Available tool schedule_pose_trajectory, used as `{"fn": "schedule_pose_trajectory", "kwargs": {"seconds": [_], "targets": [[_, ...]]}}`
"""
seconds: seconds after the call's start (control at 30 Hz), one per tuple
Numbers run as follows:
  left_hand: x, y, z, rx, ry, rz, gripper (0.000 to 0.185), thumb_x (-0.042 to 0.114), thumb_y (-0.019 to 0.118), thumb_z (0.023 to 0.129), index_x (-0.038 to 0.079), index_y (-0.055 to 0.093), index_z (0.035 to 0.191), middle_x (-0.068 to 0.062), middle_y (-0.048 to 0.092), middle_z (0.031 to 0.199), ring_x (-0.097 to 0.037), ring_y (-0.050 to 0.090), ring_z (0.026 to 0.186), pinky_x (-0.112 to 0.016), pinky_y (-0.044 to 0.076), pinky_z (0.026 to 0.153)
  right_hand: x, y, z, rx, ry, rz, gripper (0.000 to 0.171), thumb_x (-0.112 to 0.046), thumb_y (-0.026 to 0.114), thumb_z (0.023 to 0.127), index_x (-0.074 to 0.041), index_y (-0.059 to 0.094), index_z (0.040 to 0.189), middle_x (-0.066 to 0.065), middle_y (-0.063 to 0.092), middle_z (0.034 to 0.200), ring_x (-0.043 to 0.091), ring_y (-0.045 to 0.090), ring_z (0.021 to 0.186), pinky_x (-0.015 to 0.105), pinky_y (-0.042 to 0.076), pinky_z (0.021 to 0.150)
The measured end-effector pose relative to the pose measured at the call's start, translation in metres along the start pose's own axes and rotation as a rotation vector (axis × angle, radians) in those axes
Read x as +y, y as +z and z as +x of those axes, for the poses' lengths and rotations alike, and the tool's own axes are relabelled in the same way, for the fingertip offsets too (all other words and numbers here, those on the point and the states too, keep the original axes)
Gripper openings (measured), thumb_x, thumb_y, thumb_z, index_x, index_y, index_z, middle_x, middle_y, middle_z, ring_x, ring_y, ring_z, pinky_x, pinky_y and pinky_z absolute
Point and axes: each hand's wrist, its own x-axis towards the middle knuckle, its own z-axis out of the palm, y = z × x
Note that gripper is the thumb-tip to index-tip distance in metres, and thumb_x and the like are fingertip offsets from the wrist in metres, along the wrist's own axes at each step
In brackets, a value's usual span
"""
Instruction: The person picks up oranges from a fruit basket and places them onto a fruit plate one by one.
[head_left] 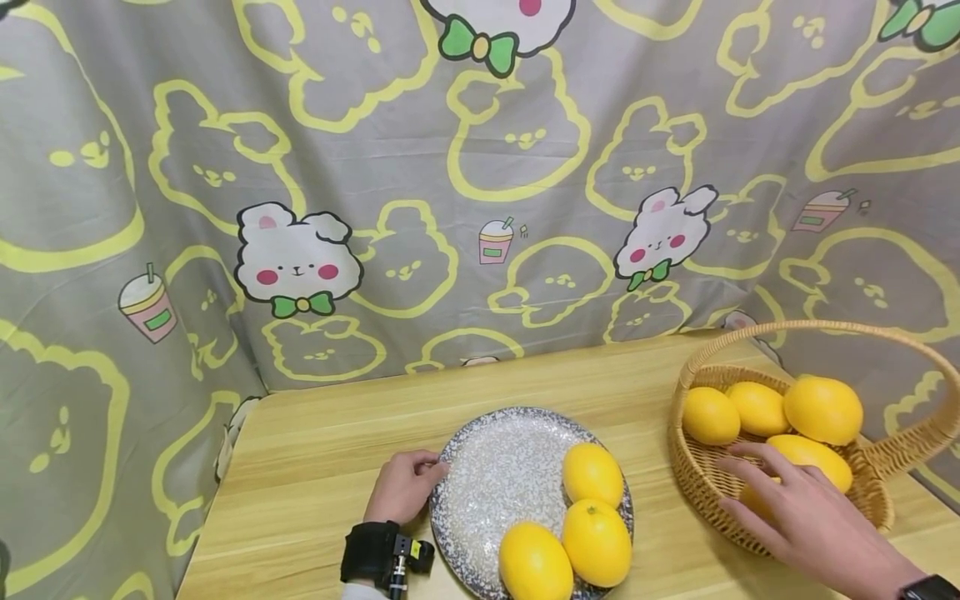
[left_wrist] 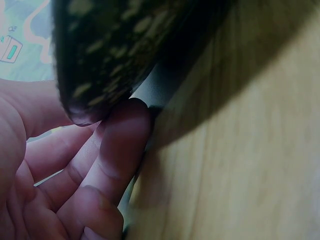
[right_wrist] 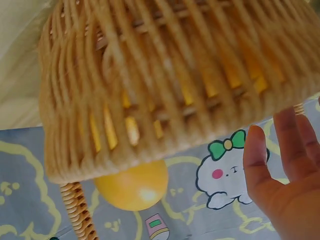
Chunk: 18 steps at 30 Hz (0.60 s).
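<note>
My left hand (head_left: pixel 402 486) pinches the left rim of a round speckled grey plate (head_left: pixel 495 467). In the left wrist view, fingers (left_wrist: pixel 120 145) lie under the plate's dark edge (left_wrist: pixel 110 50). Three yellow-orange fruits, probably oranges, (head_left: pixel 596 542) lie on the plate's right side. Over the wicker basket (head_left: pixel 693 492), my right hand (head_left: pixel 806 517) is spread above the front fruit, partly covering the contents. Several similar fruits (head_left: pixel 822 410) sit inside. In the right wrist view, the hand (right_wrist: pixel 285 185) shows beyond the basket wall (right_wrist: pixel 165 85), fingers extended, with no fruit seen in its grip.
The basket's tall arched handle (head_left: pixel 825 327) rises over the fruits. Basket and plate stand on a wood-grain table (head_left: pixel 300 467). A grey curtain (head_left: pixel 420 150) with yellow cartoon outlines hangs behind and at both sides.
</note>
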Motion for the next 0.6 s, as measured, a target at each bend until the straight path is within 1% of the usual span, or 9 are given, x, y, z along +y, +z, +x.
{"fn": "schedule_pose_trajectory", "kwargs": {"seconds": [0.07,0.17,0.3,0.4,0.47,0.6], "targets": [[-0.001,0.0,0.0,0.001,-0.003,0.002,0.03,0.028,0.072,0.096,0.008,0.077,0.119,-0.002,0.075,0.089,-0.012,0.056,0.069,-0.027,0.042,0.063,0.002,0.0,0.0,-0.009,0.015,0.003,0.045,-0.035,0.088,0.078,-0.019,0.071,0.117,0.004,0.066,0.118,0.015,0.064,0.076,0.05,0.053,0.069],[-0.001,0.0,0.0,0.004,-0.008,0.004,0.03,0.027,0.072,0.096,0.008,0.077,0.119,-0.002,0.075,0.09,-0.012,0.057,0.07,-0.026,0.043,0.064,0.008,0.001,-0.001,-0.007,0.0,-0.027,0.042,-0.035,0.088,0.079,-0.019,0.072,0.115,0.002,0.066,0.114,0.009,0.061,0.071,0.046,0.053,0.065],[0.001,-0.001,0.0,0.005,-0.009,-0.002,0.03,0.027,0.072,0.096,0.008,0.077,0.119,-0.002,0.075,0.09,-0.012,0.057,0.07,-0.026,0.042,0.064,0.016,0.002,-0.001,0.016,-0.03,-0.047,0.043,-0.036,0.088,0.078,-0.017,0.071,0.113,0.002,0.067,0.108,0.001,0.055,0.064,0.03,0.047,0.056],[0.002,-0.001,0.0,0.003,-0.008,-0.006,0.031,0.028,0.072,0.096,0.008,0.077,0.119,-0.002,0.075,0.089,-0.012,0.056,0.07,-0.027,0.042,0.064,0.02,0.003,-0.002,0.009,-0.016,-0.035,0.046,-0.033,0.091,0.074,-0.016,0.071,0.111,0.004,0.067,0.104,-0.004,0.049,0.059,0.021,0.04,0.05],[0.002,-0.001,-0.001,0.003,-0.005,-0.006,0.03,0.028,0.072,0.096,0.008,0.077,0.119,-0.002,0.074,0.088,-0.013,0.056,0.07,-0.027,0.042,0.063,0.021,0.003,-0.002,-0.027,0.014,-0.029,0.045,-0.031,0.092,0.072,-0.016,0.071,0.109,0.003,0.067,0.101,-0.003,0.049,0.06,0.019,0.04,0.049],[0.002,-0.001,-0.002,0.002,-0.001,-0.004,0.03,0.027,0.072,0.096,0.008,0.077,0.118,-0.002,0.074,0.088,-0.013,0.055,0.069,-0.027,0.041,0.063,0.023,0.002,-0.003,-0.171,0.111,-0.015,0.036,-0.031,0.091,0.075,-0.02,0.072,0.103,-0.004,0.065,0.095,0.001,0.055,0.07,0.021,0.045,0.055]]}}
